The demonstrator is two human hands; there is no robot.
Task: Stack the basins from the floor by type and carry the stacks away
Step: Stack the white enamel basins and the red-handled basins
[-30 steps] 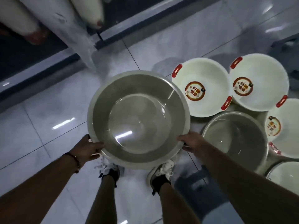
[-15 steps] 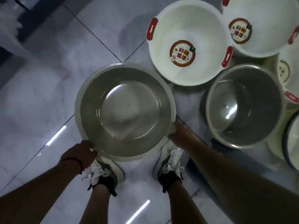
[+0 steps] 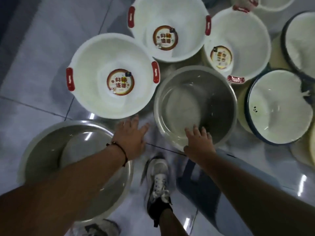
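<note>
A steel basin (image 3: 42, 150) sits on the floor at lower left, partly hidden by my left forearm. My left hand (image 3: 131, 133) hovers open past its far rim, touching nothing. A second steel basin (image 3: 196, 92) stands right of centre, and my right hand (image 3: 198, 140) lays spread fingers over its near rim. Three white plastic basins with red handles lie behind: one (image 3: 102, 53) at left, one (image 3: 170, 14) at the top, one (image 3: 242, 31) to the right. Enamel basins with dark rims (image 3: 281, 116) stand at the right edge.
My shoe (image 3: 158, 181) is planted on the glossy tiled floor (image 3: 34, 65) between the two steel basins. A dark blue-grey object (image 3: 192, 176) lies under my right forearm. More cream basins crowd the far right.
I set the steel basin down on the floor at left and both hands let go of it. Both hands moved right toward the second steel basin, and the right one now touches its rim.
</note>
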